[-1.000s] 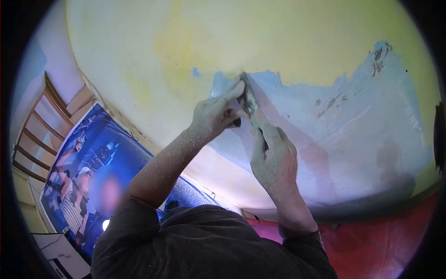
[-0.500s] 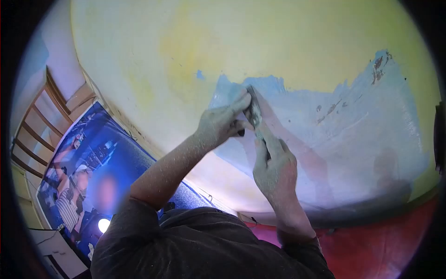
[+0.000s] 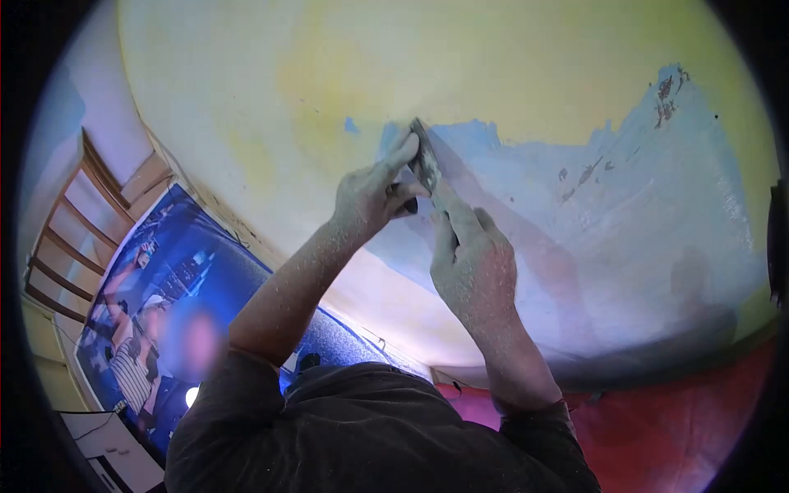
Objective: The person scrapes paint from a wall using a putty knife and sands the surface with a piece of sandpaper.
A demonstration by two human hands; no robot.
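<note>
A putty knife (image 3: 426, 164), its narrow metal blade smeared with pale filler, is held up against the painted surface (image 3: 526, 197), with its tip at the border of yellow paint and a pale blue patch. My right hand (image 3: 477, 259) is closed round its lower end, index finger laid along the blade. My left hand (image 3: 368, 191) is closed at the blade's other side, thumb near the tip and fingers curled beneath. A small dark piece (image 3: 408, 204) shows by the left fingertips. Pale dust speckles both hands and forearms.
Chipped brown spots (image 3: 667, 94) mark the patch at upper right. A blue poster with people (image 3: 189, 271) and a wooden slatted frame (image 3: 70, 238) are on the left. Red wall (image 3: 657, 427) spans the lower right. A white unit (image 3: 111, 448) stands at lower left.
Both hands and the putty knife have shifted left and up along the border of the blue patch, keeping the same hold. The view has tilted slightly.
</note>
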